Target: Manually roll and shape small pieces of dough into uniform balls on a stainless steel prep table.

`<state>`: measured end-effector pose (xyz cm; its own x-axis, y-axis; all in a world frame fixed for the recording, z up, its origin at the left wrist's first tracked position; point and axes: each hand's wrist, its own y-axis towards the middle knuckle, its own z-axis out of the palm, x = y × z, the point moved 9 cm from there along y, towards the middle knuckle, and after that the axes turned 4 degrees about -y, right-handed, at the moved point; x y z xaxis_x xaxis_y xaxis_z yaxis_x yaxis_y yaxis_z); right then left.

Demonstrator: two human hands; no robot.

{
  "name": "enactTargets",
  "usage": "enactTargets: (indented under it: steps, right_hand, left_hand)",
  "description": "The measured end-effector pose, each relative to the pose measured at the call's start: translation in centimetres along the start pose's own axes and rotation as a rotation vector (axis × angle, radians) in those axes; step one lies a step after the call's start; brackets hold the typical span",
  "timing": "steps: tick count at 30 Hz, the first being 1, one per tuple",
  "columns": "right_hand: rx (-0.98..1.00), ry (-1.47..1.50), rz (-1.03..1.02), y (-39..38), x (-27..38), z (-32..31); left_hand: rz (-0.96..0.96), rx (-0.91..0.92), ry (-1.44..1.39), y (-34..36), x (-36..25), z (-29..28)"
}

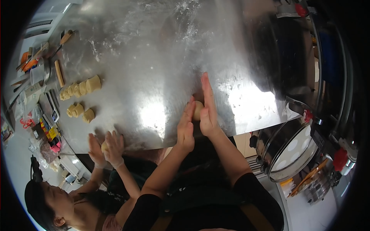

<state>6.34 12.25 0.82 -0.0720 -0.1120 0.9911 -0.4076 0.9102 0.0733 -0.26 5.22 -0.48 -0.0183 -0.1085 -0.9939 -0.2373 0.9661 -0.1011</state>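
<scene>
My left hand (185, 127) and my right hand (208, 111) cup a pale dough ball (198, 109) between their palms on the steel worktop (150, 65), near its front edge. My fingers lie fairly straight and held together, pointing away from me. To the left, two short rows of cut dough pieces (80, 89) rest on the worktop beside a small wooden rod (59, 73).
A co-worker (50, 200) in a cap works at the lower left, gloved hands (111, 150) around another dough piece. Tools, bags and containers (38, 123) crowd the left side. Black machinery (291, 57) lines the right, with a large round metal pan or drum (289, 150) below.
</scene>
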Motion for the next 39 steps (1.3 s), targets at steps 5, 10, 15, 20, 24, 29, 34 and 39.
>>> enactTargets:
  steps: [5,10,15,20,24,29,34,39]
  right_hand:
    - [-0.036,0.053,-0.034,-3.8,-0.4,0.4]
    - [-0.021,0.016,-0.033,0.5,-0.1,0.4]
    - [0.028,0.021,-0.031,1.1,-0.3,1.1]
    - [-0.059,0.029,0.013,-0.9,-1.0,0.4]
    - [-0.038,0.062,0.006,2.0,-0.1,0.8]
    - [-0.063,-0.019,-0.069,-0.8,-1.1,0.1]
    - [-0.004,0.042,-0.002,1.2,-0.5,0.8]
    - [-0.108,0.019,-0.052,-0.9,-0.7,-0.2]
  left_hand:
    - [0.018,0.073,0.112,0.4,-1.0,0.7]
    - [0.035,-0.054,-0.02,1.6,-0.6,-0.5]
    - [-0.064,-0.145,-0.12,2.4,-0.1,-0.9]
    - [-0.043,-0.151,-0.101,4.5,-0.2,-3.1]
    - [0.046,-0.047,-0.034,3.2,-0.8,-1.0]
    - [-0.071,-0.113,-0.174,3.1,0.9,-1.3]
    - [0.038,-0.005,0.003,2.2,-0.6,-0.3]
    - [-0.106,-0.118,-0.146,3.5,0.1,-2.1]
